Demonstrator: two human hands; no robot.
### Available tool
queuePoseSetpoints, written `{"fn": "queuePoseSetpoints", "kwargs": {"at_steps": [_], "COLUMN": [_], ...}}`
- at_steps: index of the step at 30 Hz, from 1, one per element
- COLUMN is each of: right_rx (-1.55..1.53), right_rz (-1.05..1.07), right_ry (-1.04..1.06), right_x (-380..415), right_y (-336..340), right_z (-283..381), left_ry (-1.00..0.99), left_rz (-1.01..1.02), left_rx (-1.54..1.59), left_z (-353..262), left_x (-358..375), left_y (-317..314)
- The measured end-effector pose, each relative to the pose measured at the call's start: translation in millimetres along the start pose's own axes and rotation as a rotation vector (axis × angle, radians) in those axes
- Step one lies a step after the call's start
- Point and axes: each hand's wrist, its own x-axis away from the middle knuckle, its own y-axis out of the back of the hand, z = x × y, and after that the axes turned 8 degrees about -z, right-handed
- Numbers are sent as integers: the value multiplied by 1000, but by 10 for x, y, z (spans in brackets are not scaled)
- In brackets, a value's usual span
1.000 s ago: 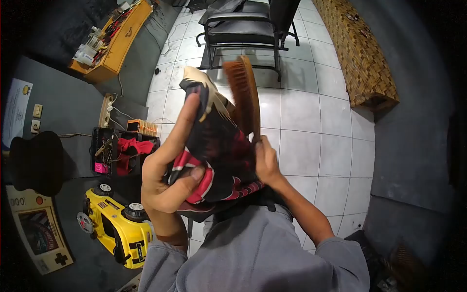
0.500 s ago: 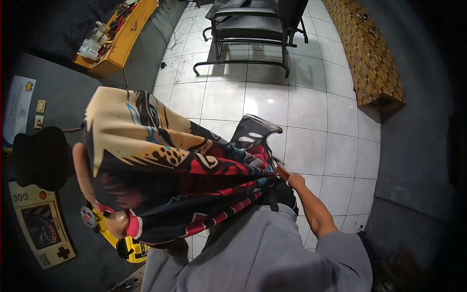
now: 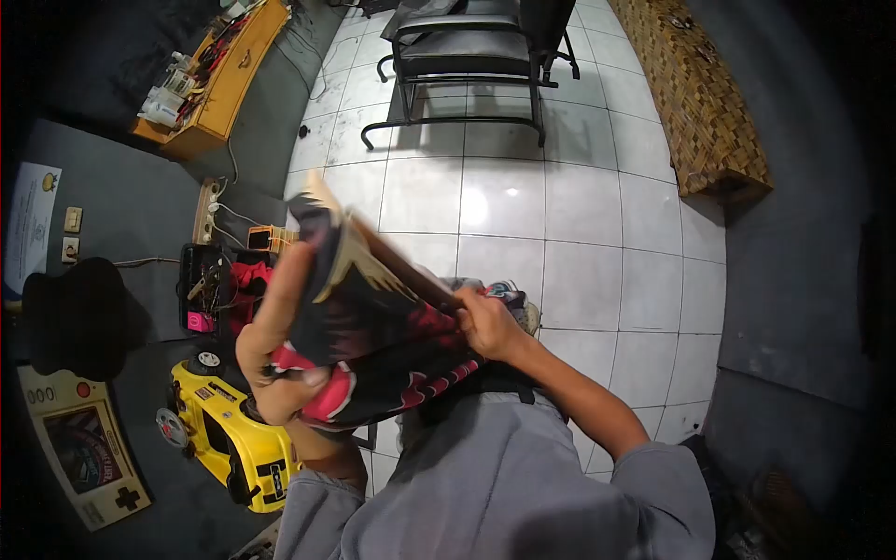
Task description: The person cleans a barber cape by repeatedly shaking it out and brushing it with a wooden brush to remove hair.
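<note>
A printed shirt [image 3: 369,341] in black, red and cream hangs bunched between my two hands in front of my body. My left hand [image 3: 266,364] grips its left end, the thumb over a pink band with white trim and a finger stretched up along the fabric. At the other end, my right hand [image 3: 490,324] is closed on the gathered cloth near my waist. The cream part of the print folds over at the top. Below the right hand, my shoes [image 3: 513,297] show partly past the fabric.
A yellow toy car [image 3: 224,425] stands at the left, near a black crate of tools [image 3: 203,289]. A black-framed chair [image 3: 462,65] is ahead on white tiles [image 3: 504,201]. An orange wall shelf [image 3: 219,89] is upper left; a woven-patterned bench [image 3: 700,103] lines the right wall.
The spread-out shirt has been drawn together and folded down. My right hand has moved up and left, toward the left hand; the left hand has moved right. The toy car is now uncovered.
</note>
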Motion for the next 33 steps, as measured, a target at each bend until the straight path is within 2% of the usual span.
{"fn": "queuePoseSetpoints", "kwargs": {"at_steps": [1, 2, 3, 4, 5, 6, 7, 8, 11, 12, 13, 14, 15, 16, 17, 18, 19, 21, 23, 24, 25, 27, 28, 30, 31, 32, 33], "right_rx": [127, 253, 412, 681, 742, 906, 1017, 1059, 1059, 1002, 946, 830, 711, 257, -219, -317, -413, -511, -109, -89, -90, 22, 123, 536, 682, 656, 748], "right_rz": [150, 301, 440, 696, 729, 884, 769, 818, 724, 694, 665, 484, 307, 145, -30, -96, -163, -150, -93, 25, 31, 336, 354, 609, 629, 721, 714], "right_ry": [-39, -79, -273, -438, -314, -597, -820, -838, -943, -874, -809, -746, -680, -957, -1190, -1110, -1023, -758, -124, -30, -27, -262, -264, -372, -481, -256, -454], "right_x": [114, 218, 293, 488, 954, 938, 1256, 1451, 1581, 1526, 1472, 1400, 1314, 1000, 575, 277, 57, -22, -82, -56, -8, 169, 272, 540, 885, 1407, 1450], "right_y": [-62, -88, -38, 26, 123, 351, 461, 631, 798, 795, 785, 726, 615, 523, 429, 344, 261, 88, 11, -13, -54, -165, -176, -17, 56, 146, 302], "right_z": [-274, -496, -627, -1028, -1715, -1556, -1913, -2160, -2212, -2257, -2292, -2355, -2414, -1992, -1242, -624, -156, 277, 546, 528, 417, -35, -316, -944, -1493, -2415, -2344], "left_ry": [-27, -122, -124, 11, 146, 283, 418, 552, 973, 974, 807, 641, 475, 308, 141, -24, -193, -198, -63, -82, -104, -106, -141, -191, -144, -150, -161], "left_rz": [-165, -413, -418, -440, -461, -479, -494, -505, -527, -521, -460, -400, -342, -283, -224, -163, -99, -233, -255, -271, -287, -300, -342, -399, -400, -411, -422], "left_rx": [136, 99, 96, 58, 19, -20, -56, -91, -201, -200, -181, -160, -137, -115, -93, -72, -50, -148, -169, -165, -160, -148, -159, -186, -120, -155, -189], "left_z": [44, 8, 70, 62, 42, 11, -34, -83, -213, -264, -279, -269, -165, -41, 28, 14, -58, 18, -6, 2, 5, -19, -47, -87, -165, -159, -136], "left_x": [31, -11, -25, -12, 11, 42, 85, 121, 450, 378, 287, 198, 160, 56, -274, -251, -316, -321, -304, -307, -318, -326, -348, -373, -363, -350, -348], "left_y": [-85, -209, -152, -62, 86, 290, 564, 876, 2414, 2324, 2134, 1872, 1203, 526, 299, -95, -205, -309, -421, -493, -543, -508, -485, -370, -374, -317, -255]}}
